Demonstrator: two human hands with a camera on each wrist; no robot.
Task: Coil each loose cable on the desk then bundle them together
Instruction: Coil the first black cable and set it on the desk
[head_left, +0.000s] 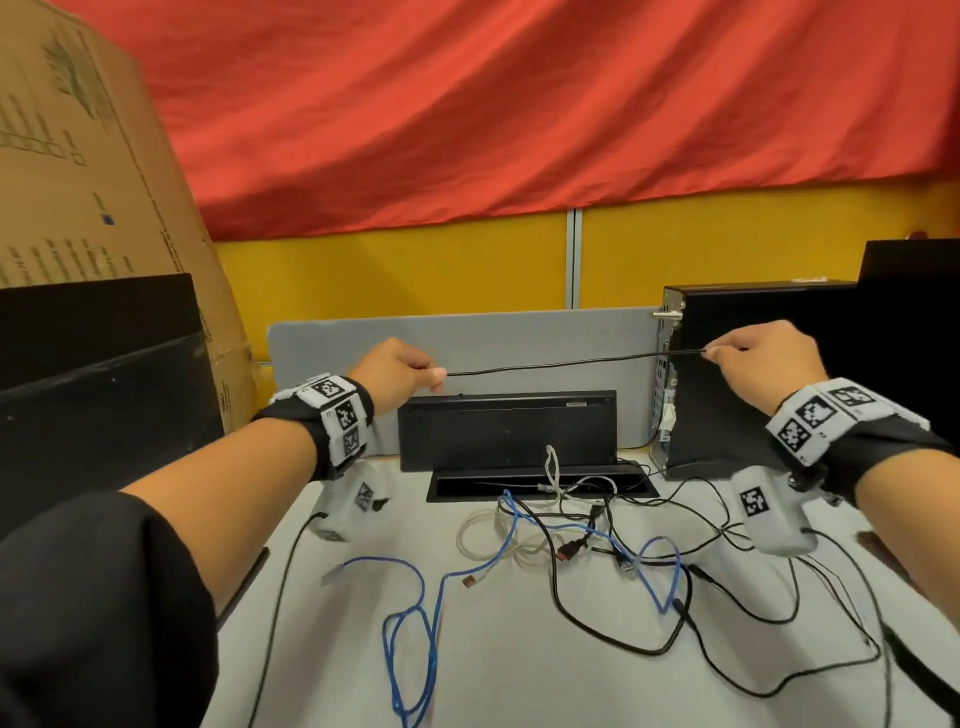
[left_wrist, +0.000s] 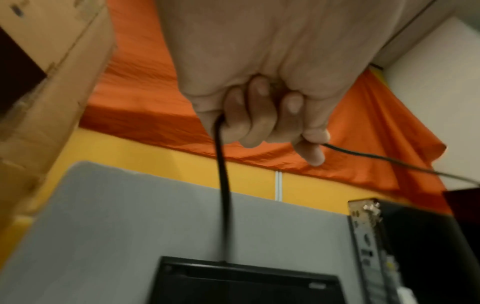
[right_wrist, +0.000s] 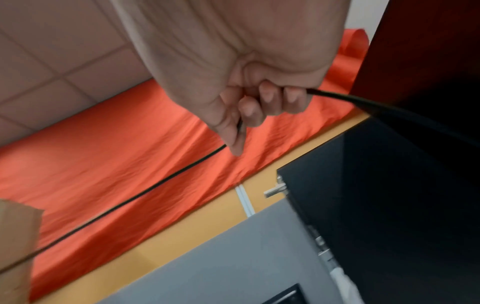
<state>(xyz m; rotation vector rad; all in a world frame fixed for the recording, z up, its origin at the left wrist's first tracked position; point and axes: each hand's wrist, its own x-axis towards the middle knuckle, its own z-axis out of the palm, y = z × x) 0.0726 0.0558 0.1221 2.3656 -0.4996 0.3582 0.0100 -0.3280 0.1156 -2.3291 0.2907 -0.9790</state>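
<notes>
A thin black cable (head_left: 571, 362) is stretched almost straight in the air between my two raised hands. My left hand (head_left: 410, 376) grips one part of it in a curled fist (left_wrist: 259, 115), and the cable (left_wrist: 223, 185) drops from the fist toward the desk. My right hand (head_left: 753, 353) pinches the other part (right_wrist: 249, 115), and the cable (right_wrist: 130, 199) runs off to the left. Below them on the white desk (head_left: 519, 665) lie a blue cable (head_left: 410, 623), a white cable (head_left: 493, 535) and several tangled black cables (head_left: 623, 623).
A black keyboard (head_left: 506, 428) leans against the grey panel (head_left: 467, 338) behind an open cable slot (head_left: 540, 483). A black computer tower (head_left: 737, 374) stands at the right, dark monitors (head_left: 98, 374) and a cardboard box (head_left: 88, 171) at the left.
</notes>
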